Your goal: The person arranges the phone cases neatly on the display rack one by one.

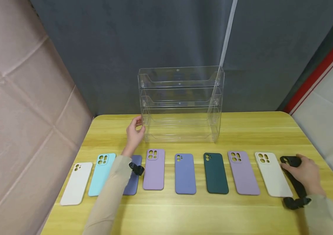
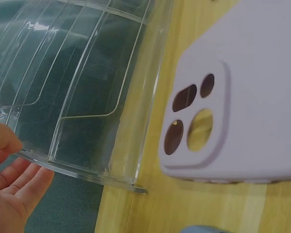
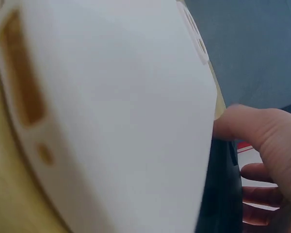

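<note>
So the right hand point(image 1: 304, 174) has its grip curled over the black phone case point(image 1: 294, 178) at the far right end of the row, thumb tucked along the edge that sits next to the white case point(image 1: 273, 174); the right wrist view shows fingers wrapped around the dark edge. That black case lies flat on the table point(image 1: 166, 215), long axis running away from the person, camera cutout at the far end. The clear acrylic rack point(image 1: 181, 104) stands back and to the left of it, behind the middle of the row. The left hand point(image 1: 134, 132) is already up there, fingertips loosely pinching the rack's lower left corner. So the right hand is closest to the case, the left to the rack.
</note>
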`<act>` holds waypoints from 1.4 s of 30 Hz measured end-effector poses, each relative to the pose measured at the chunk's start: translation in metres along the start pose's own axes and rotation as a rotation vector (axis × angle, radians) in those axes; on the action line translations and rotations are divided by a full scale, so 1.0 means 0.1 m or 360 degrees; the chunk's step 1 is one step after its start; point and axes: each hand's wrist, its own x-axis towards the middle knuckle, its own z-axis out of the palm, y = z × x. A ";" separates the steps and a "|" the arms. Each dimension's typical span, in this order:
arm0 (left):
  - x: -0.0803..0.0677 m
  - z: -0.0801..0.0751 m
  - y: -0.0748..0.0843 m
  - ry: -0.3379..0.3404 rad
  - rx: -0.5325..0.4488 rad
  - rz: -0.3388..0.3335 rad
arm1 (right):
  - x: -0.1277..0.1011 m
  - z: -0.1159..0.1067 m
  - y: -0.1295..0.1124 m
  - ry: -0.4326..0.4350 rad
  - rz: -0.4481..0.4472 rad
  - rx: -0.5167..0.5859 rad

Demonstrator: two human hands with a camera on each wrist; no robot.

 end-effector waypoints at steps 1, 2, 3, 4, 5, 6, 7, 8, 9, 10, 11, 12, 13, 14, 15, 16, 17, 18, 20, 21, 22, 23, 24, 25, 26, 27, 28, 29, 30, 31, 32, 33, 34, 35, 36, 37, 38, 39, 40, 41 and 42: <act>0.00 0.00 0.00 0.0002 0.0005 -0.0006 | 0.00 -0.01 0.00 0.0006 -0.0001 -0.0004; 0.00 0.00 0.01 0.0003 0.0007 -0.0012 | 0.00 -0.02 -0.01 0.0015 0.0000 -0.0006; 0.01 0.00 0.01 0.0002 0.0005 -0.0016 | 0.00 -0.03 -0.02 0.0030 -0.0005 -0.0005; 0.01 0.00 0.01 0.0001 0.0002 -0.0021 | 0.00 -0.03 -0.02 0.0053 -0.0013 -0.0005; 0.01 0.00 0.01 0.0002 0.0000 -0.0023 | 0.00 -0.04 -0.03 0.0076 -0.0020 0.0002; 0.01 0.00 0.02 0.0001 0.0000 -0.0026 | 0.01 -0.06 -0.04 0.0100 -0.0031 0.0014; 0.01 0.00 0.01 0.0003 0.0000 -0.0031 | 0.01 -0.07 -0.05 0.0119 -0.0040 0.0031; 0.01 0.00 0.01 0.0006 0.0001 -0.0035 | 0.01 -0.08 -0.07 0.0149 -0.0058 0.0051; 0.01 0.00 0.01 0.0008 0.0003 -0.0041 | 0.02 -0.10 -0.09 0.0174 -0.0072 0.0073; 0.01 0.00 0.01 0.0009 -0.0001 -0.0049 | 0.03 -0.12 -0.11 0.0194 -0.0084 0.0092; 0.01 0.00 0.01 0.0011 -0.0004 -0.0053 | 0.04 -0.14 -0.14 0.0203 -0.0091 0.0108; 0.01 0.00 0.00 0.0012 -0.0008 -0.0056 | 0.05 -0.16 -0.18 0.0218 -0.0100 0.0120; 0.02 0.00 0.01 0.0013 -0.0015 -0.0061 | 0.05 -0.19 -0.22 0.0234 -0.0109 0.0133; 0.02 0.00 0.00 0.0013 -0.0022 -0.0061 | 0.06 -0.21 -0.26 0.0248 -0.0120 0.0142; 0.02 0.00 0.01 0.0013 -0.0033 -0.0062 | 0.06 -0.24 -0.30 0.0251 -0.0123 0.0152; 0.02 0.01 0.01 0.0012 -0.0039 -0.0062 | 0.07 -0.27 -0.35 0.0261 -0.0131 0.0162; 0.02 0.01 0.00 0.0013 -0.0042 -0.0062 | 0.07 -0.30 -0.39 0.0270 -0.0136 0.0170; 0.02 0.01 0.00 0.0013 -0.0047 -0.0063 | 0.07 -0.33 -0.44 0.0272 -0.0138 0.0183; 0.02 0.01 0.00 0.0015 -0.0055 -0.0058 | 0.08 -0.38 -0.53 0.0269 -0.0135 0.0204; 0.02 0.02 0.00 0.0015 -0.0047 -0.0053 | 0.08 -0.40 -0.58 0.0274 -0.0134 0.0213; 0.02 0.02 0.00 0.0015 -0.0044 -0.0048 | 0.08 -0.43 -0.63 0.0278 -0.0135 0.0224; 0.02 0.02 0.00 0.0015 -0.0042 -0.0041 | 0.08 -0.45 -0.68 0.0273 -0.0133 0.0229; 0.02 0.02 0.00 0.0015 -0.0035 -0.0032 | 0.09 -0.47 -0.72 0.0280 -0.0141 0.0233; 0.02 0.02 0.00 0.0016 -0.0027 -0.0023 | 0.09 -0.48 -0.77 0.0291 -0.0151 0.0237; 0.02 0.03 0.00 0.0016 -0.0017 -0.0017 | 0.09 -0.50 -0.82 0.0308 -0.0168 0.0242; 0.01 0.03 0.00 0.0016 -0.0010 -0.0011 | 0.10 -0.51 -0.87 0.0319 -0.0182 0.0252; 0.01 0.03 0.00 0.0017 -0.0015 -0.0009 | 0.11 -0.53 -0.92 0.0335 -0.0198 0.0258; 0.01 0.03 0.01 0.0017 -0.0013 -0.0009 | 0.12 -0.54 -0.97 0.0351 -0.0214 0.0265; 0.02 0.03 0.00 0.0018 -0.0013 -0.0010 | 0.13 -0.54 -1.02 0.0377 -0.0234 0.0274; 0.02 0.03 0.00 0.0019 -0.0018 -0.0011 | 0.15 -0.55 -1.07 0.0394 -0.0251 0.0287; 0.02 0.03 0.00 0.0020 -0.0027 -0.0012 | 0.16 -0.55 -1.13 0.0419 -0.0276 0.0306; 0.02 0.03 -0.01 0.0020 -0.0034 -0.0013 | 0.17 -0.56 -1.18 0.0438 -0.0296 0.0318; 0.02 0.03 -0.01 0.0021 -0.0039 -0.0016 | 0.18 -0.56 -1.24 0.0461 -0.0321 0.0331; 0.02 0.03 -0.01 0.0020 -0.0041 -0.0019 | 0.20 -0.56 -1.30 0.0482 -0.0350 0.0349; 0.02 0.03 -0.02 0.0021 -0.0041 -0.0021 | 0.21 -0.56 -1.36 0.0500 -0.0380 0.0372; 0.02 0.03 -0.02 0.0019 -0.0041 -0.0023 | 0.22 -0.56 -1.42 0.0512 -0.0401 0.0384; 0.02 0.03 -0.02 0.0016 -0.0039 -0.0028 | 0.23 -0.56 -1.48 0.0518 -0.0415 0.0392; 0.02 0.03 -0.02 0.0015 -0.0039 -0.0030 | 0.24 -0.56 -1.54 0.0524 -0.0429 0.0399; 0.02 0.03 -0.02 0.0017 -0.0042 -0.0028 | 0.25 -0.56 -1.59 0.0529 -0.0441 0.0407; 0.02 0.04 -0.02 0.0014 -0.0046 -0.0030 | 0.26 -0.56 -1.65 0.0526 -0.0446 0.0411; 0.02 0.04 -0.02 0.0014 -0.0045 -0.0031 | 0.27 -0.57 -1.70 0.0517 -0.0444 0.0412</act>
